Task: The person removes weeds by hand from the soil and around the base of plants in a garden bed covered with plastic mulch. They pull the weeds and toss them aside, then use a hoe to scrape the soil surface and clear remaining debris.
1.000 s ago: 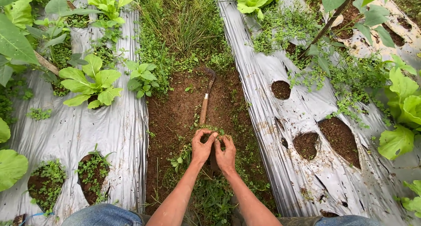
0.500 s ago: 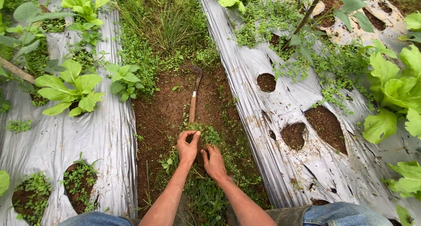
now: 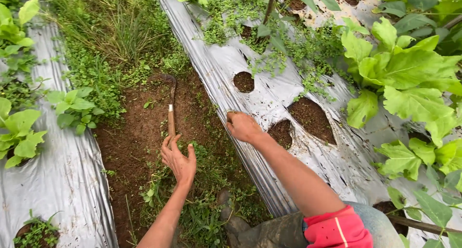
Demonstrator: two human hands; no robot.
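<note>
**Hands split apart over the furrow**

Left hand [image 3: 178, 159] now spreads open, empty, on the weeds [image 3: 204, 180] just below the hoe [image 3: 171, 110]. Right hand [image 3: 243, 126] has swung toward the silver mulch sheet [image 3: 211, 70], curled shut; contents unclear.

1. Both forearms are bare from elbow to wrist, with no sleeves, gloves, watch or rings on the left hand [image 3: 178, 160] or right hand [image 3: 243, 126].
2. A red garment edge [image 3: 337, 228] with a thin white stripe shows at the right side.
3. Beside it, blue denim trousers [image 3: 380, 224] and a muddy olive boot [image 3: 260, 233] are seen.
</note>
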